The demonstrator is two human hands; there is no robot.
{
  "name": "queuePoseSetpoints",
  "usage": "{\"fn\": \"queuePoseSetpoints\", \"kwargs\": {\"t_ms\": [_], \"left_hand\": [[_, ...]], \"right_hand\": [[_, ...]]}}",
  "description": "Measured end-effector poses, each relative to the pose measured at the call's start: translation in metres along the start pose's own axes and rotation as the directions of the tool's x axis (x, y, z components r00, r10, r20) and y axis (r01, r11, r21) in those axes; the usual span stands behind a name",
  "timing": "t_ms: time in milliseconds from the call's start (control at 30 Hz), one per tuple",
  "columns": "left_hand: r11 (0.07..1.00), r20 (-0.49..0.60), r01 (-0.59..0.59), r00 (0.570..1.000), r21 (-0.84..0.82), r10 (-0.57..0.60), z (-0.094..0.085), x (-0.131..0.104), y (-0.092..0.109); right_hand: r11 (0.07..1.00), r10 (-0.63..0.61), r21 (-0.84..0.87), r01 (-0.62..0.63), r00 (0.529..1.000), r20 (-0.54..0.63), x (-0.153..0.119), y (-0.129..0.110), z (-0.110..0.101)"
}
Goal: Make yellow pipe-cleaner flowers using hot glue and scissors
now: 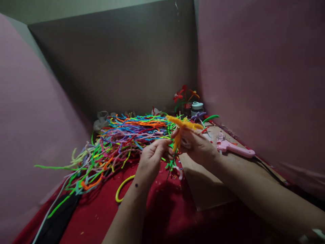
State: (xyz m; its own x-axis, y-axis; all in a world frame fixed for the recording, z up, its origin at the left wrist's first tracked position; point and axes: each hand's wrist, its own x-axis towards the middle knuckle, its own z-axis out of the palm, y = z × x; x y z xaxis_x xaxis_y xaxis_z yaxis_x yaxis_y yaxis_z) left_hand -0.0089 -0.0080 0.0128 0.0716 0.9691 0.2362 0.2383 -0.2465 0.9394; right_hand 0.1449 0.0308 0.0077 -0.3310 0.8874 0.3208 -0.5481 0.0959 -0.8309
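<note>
An orange-yellow fuzzy flower (186, 124) with a thin dark stem is held up between my hands, over the table. My right hand (196, 144) is wrapped round its base, fingers partly hidden behind the petals. From the left, my left hand (156, 152) comes up to the flower's lower petal and stem with its fingers closed together; what its fingertips hold, if anything, is too small to make out. The dark stem slants down below the hands.
A large pile of coloured pipe cleaners (137, 130) spreads at the left and back. A pink glue gun (235, 148) lies on a board (203, 186) at the right. Behind are a lidded bottle (197, 107) and red flowers (179, 96). A yellow ring (122, 189) lies on the red cloth (101, 217).
</note>
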Motion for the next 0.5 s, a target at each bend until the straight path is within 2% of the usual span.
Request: {"fn": "queuePoseSetpoints", "kwargs": {"t_ms": [33,67,100,200,300,400,500], "left_hand": [[0.972,-0.078,0.005,0.997,0.235,0.014,-0.003,0.003,-0.004],[0.879,-0.103,0.029,0.994,0.476,0.023,-0.006,0.006,-0.010],[0.833,-0.097,0.051,0.995,0.551,0.003,-0.008,0.009,-0.015],[0.742,-0.044,0.069,0.998,0.667,-0.053,-0.003,0.012,-0.030],[0.644,0.035,0.048,0.993,0.763,-0.115,0.013,0.013,-0.039],[0.621,0.052,0.028,0.993,0.783,-0.109,0.028,0.019,-0.044],[0.639,0.058,0.004,0.995,0.769,-0.076,0.032,0.028,-0.047]], "right_hand": [[1.000,0.001,0.027,0.000,0.999,-0.038,0.002,-0.004,-0.001],[0.999,0.007,0.047,-0.004,0.998,-0.070,0.005,-0.007,-0.003],[0.998,0.014,0.063,-0.008,0.996,-0.089,0.008,-0.011,-0.003],[0.993,0.055,0.108,-0.045,0.995,-0.084,0.014,-0.018,0.001],[0.986,0.069,0.156,-0.062,0.997,-0.036,0.019,-0.022,0.009],[0.991,0.021,0.130,-0.020,1.000,-0.005,0.024,-0.024,0.014],[0.996,-0.019,0.084,0.019,1.000,0.001,0.027,-0.017,0.011]]}}
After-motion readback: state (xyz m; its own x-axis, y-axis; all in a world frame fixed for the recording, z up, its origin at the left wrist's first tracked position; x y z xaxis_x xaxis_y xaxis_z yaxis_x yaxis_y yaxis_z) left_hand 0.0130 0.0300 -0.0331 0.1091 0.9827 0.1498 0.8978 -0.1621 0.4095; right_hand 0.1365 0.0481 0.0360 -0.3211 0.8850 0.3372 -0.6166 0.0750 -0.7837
